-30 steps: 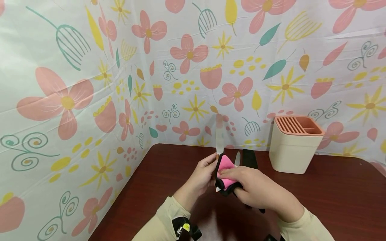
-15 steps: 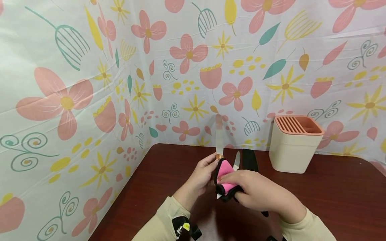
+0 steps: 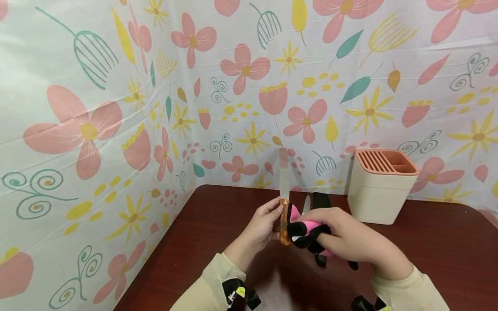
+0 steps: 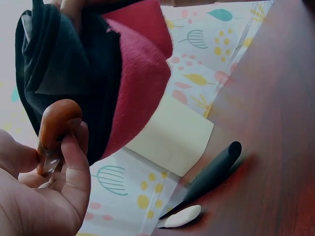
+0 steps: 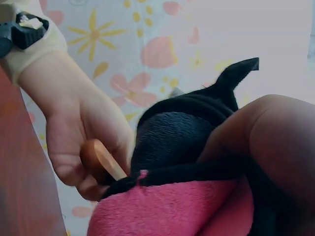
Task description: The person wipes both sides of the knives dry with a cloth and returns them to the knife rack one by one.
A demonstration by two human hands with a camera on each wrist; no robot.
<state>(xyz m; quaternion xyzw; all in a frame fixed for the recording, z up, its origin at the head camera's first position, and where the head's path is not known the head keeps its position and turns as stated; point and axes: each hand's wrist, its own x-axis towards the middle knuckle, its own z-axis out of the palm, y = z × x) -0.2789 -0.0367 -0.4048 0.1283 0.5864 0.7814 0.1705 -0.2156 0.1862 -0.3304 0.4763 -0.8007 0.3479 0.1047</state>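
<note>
In the head view my left hand (image 3: 260, 226) holds a knife (image 3: 285, 222) upright by its orange-brown handle, the pale blade pointing up and away. Fingers and thumb pinch the handle, whose rounded butt (image 4: 60, 120) faces the left wrist camera. Just right of the handle, my right hand (image 3: 346, 235) grips a bunched pink and black cloth (image 3: 311, 225). The cloth's near edge lies close beside the handle; whether they touch I cannot tell. In the right wrist view the pink cloth (image 5: 162, 206) hides part of the knife.
Behind the right hand lie a small knife (image 3: 307, 204) with a white handle (image 4: 183, 216) and a broad black-bladed knife (image 3: 321, 200) with a black handle (image 4: 211, 172). A cream knife holder (image 3: 381, 194) with an orange slotted top stands at the back right, near the patterned wall covering.
My right hand has drawn the cloth to the right, off the knife's handle, which now shows along its length. The left hand and the knife have stayed nearly still.
</note>
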